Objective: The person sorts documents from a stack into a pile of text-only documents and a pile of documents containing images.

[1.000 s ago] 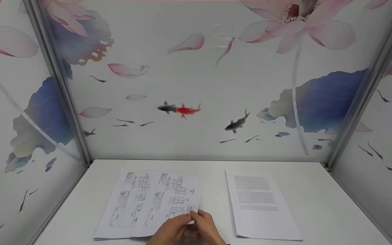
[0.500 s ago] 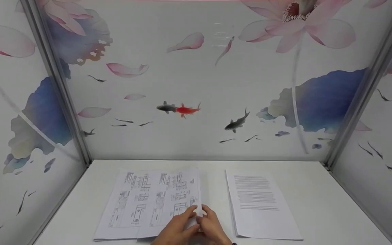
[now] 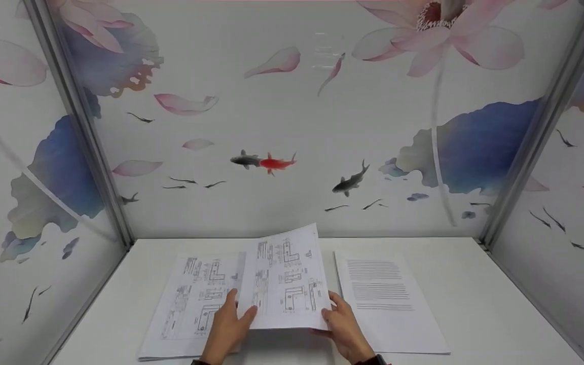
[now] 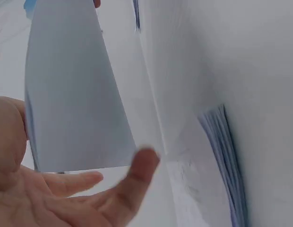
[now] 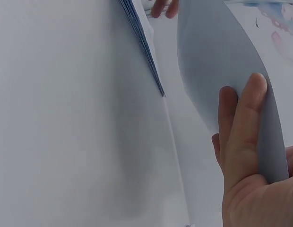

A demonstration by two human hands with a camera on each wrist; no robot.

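Note:
A sheet of paper (image 3: 287, 284) printed with technical drawings is raised and tilted above the table in the head view. My right hand (image 3: 343, 324) pinches its right edge, thumb on the printed face and fingers behind; the right wrist view shows those fingers (image 5: 248, 113) along the blank back. At the sheet's lower left, my left hand (image 3: 228, 324) has its thumb at the edge. Seen from the left wrist, the fingers of that hand (image 4: 123, 194) are spread and fairly straight, apart from the sheet's back (image 4: 75, 94). A stack of similar drawings (image 3: 185, 304) lies on the left.
To the right lies another stack of papers (image 3: 388, 304), its top page carrying lines of text. Both stacks rest on a white table (image 3: 495, 314). Panels (image 3: 206, 203) painted with lotus flowers and fish enclose the table at the back and both sides, with metal posts (image 3: 84, 132) at the corners.
The top sheet has been lifted off the left stack and carried up and to the right. My hands, close together before, have moved apart to its two sides.

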